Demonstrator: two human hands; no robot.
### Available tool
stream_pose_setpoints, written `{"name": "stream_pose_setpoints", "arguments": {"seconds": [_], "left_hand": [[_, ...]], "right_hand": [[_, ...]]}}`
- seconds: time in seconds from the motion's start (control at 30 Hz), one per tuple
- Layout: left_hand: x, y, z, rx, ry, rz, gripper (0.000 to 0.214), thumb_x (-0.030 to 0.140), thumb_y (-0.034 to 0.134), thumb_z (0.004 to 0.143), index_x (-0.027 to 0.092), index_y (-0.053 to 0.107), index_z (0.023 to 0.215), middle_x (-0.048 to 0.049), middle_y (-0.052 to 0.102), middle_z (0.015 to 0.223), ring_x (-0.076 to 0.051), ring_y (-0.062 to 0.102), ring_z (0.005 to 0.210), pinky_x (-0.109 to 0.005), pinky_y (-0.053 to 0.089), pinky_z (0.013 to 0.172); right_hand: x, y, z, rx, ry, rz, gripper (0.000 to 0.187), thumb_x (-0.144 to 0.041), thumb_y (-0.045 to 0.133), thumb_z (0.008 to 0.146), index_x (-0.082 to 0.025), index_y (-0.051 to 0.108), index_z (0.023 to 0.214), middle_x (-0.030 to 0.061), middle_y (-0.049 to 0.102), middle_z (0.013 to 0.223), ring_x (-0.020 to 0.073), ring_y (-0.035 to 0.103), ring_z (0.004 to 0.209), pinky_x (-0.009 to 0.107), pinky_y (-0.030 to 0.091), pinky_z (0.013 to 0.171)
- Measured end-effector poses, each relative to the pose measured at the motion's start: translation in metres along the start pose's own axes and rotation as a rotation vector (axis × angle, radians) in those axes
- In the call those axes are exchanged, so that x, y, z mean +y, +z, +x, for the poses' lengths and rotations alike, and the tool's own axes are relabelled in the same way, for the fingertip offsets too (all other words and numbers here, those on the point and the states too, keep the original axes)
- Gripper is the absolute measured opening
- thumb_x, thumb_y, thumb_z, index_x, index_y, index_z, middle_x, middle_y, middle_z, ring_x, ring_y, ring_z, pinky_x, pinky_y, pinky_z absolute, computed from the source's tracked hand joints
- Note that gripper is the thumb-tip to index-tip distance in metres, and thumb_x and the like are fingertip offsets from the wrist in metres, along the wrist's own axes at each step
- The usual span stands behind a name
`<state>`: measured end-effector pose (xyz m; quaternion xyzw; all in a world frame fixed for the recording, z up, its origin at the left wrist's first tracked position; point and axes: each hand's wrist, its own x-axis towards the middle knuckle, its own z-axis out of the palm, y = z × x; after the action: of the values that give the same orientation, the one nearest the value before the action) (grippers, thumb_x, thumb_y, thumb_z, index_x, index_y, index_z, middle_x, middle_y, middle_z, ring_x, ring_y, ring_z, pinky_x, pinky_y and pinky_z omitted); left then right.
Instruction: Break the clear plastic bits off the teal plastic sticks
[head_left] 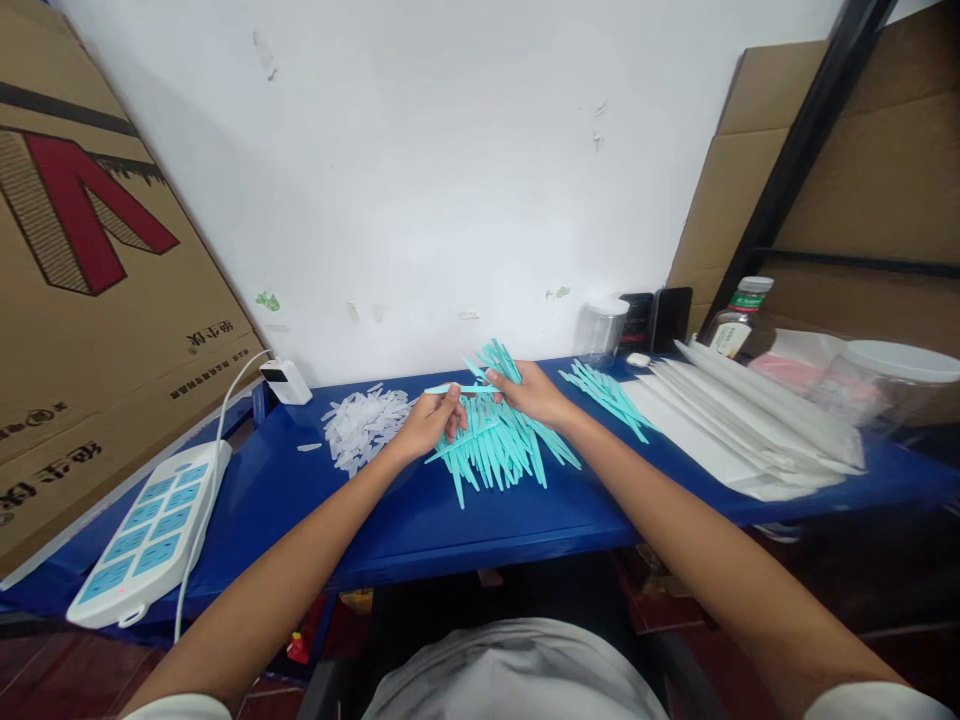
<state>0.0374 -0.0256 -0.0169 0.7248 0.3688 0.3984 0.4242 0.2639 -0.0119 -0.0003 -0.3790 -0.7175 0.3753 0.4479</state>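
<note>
"How is that teal stick (469, 389) held?"
"Crosswise, over the far part of the teal pile (491, 460): the left hand (433, 422) pinches its left end, the right hand (529, 392) its right, probably to steady it."
"And the pale pieces (364, 428)?"
"On the left, beside the pile (perhaps so they don't mix)."
"Anything unclear?"
"The right fingers are partly hidden; I can't tell whether they also grip the raised sticks (498, 355) just beyond."
</note>
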Motion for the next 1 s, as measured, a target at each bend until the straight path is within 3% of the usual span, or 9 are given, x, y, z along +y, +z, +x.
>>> {"name": "stream_pose_setpoints", "arguments": {"seconds": [0.1,0.27,0.37,0.47,0.6,0.77,1.0], "left_hand": [[-0.002,0.004,-0.001,0.014,-0.010,-0.008,0.069,0.081,0.044,0.090,0.017,0.064,0.075,-0.0074,0.067,0.065,-0.014,0.057,0.048,-0.027,0.048,0.047],[0.004,0.010,-0.004,-0.011,0.021,-0.033,0.062,0.076,0.045,0.093,0.017,0.059,0.079,-0.0058,0.068,0.068,-0.012,0.056,0.046,-0.026,0.048,0.046],[0.006,0.012,-0.003,0.018,0.028,-0.049,0.056,0.074,0.053,0.091,0.018,0.058,0.082,-0.0035,0.067,0.066,-0.012,0.055,0.044,-0.026,0.047,0.043],[0.004,0.011,-0.001,0.079,0.009,-0.077,0.054,0.071,0.057,0.091,0.018,0.058,0.082,-0.0016,0.064,0.061,-0.012,0.054,0.042,-0.025,0.045,0.042],[0.003,0.010,0.000,0.188,-0.048,-0.141,0.053,0.071,0.062,0.087,0.018,0.058,0.078,0.0003,0.061,0.058,-0.011,0.052,0.040,-0.025,0.043,0.041],[0.007,0.010,-0.001,0.221,-0.040,-0.175,0.051,0.069,0.067,0.085,0.019,0.059,0.082,0.0022,0.059,0.057,-0.011,0.051,0.039,-0.024,0.043,0.039],[0.002,0.012,-0.001,0.181,-0.026,-0.136,0.051,0.069,0.061,0.090,0.019,0.054,0.084,0.0021,0.060,0.056,-0.011,0.051,0.037,-0.023,0.041,0.037]], "right_hand": [[-0.009,0.012,-0.006,-0.124,-0.072,-0.011,0.055,-0.071,0.058,0.089,-0.017,0.063,0.087,0.0022,0.063,0.070,0.0180,0.059,0.066,0.029,0.047,0.065],[-0.018,0.022,-0.012,-0.292,-0.166,-0.010,0.059,-0.071,0.048,0.096,-0.017,0.063,0.076,0.0054,0.069,0.077,0.0190,0.063,0.072,0.031,0.050,0.075],[-0.016,0.025,-0.013,-0.250,-0.136,-0.035,0.057,-0.072,0.048,0.095,-0.018,0.060,0.083,0.0052,0.068,0.078,0.0184,0.063,0.071,0.031,0.049,0.072],[-0.014,0.029,-0.013,-0.203,-0.026,-0.029,0.054,-0.075,0.051,0.093,-0.020,0.052,0.095,0.0000,0.061,0.071,0.0155,0.055,0.059,0.029,0.045,0.059],[-0.013,0.030,-0.014,-0.321,-0.016,0.035,0.055,-0.077,0.044,0.095,-0.022,0.048,0.095,-0.0018,0.057,0.070,0.0123,0.047,0.050,0.028,0.040,0.049],[-0.014,0.030,-0.015,-0.344,0.014,0.027,0.059,-0.080,0.038,0.095,-0.022,0.049,0.095,0.0005,0.061,0.072,0.0127,0.048,0.050,0.028,0.039,0.049],[-0.009,0.031,-0.015,-0.304,0.015,-0.089,0.050,-0.072,0.050,0.095,-0.022,0.046,0.099,-0.0016,0.062,0.067,0.0161,0.055,0.058,0.029,0.041,0.056]]}}
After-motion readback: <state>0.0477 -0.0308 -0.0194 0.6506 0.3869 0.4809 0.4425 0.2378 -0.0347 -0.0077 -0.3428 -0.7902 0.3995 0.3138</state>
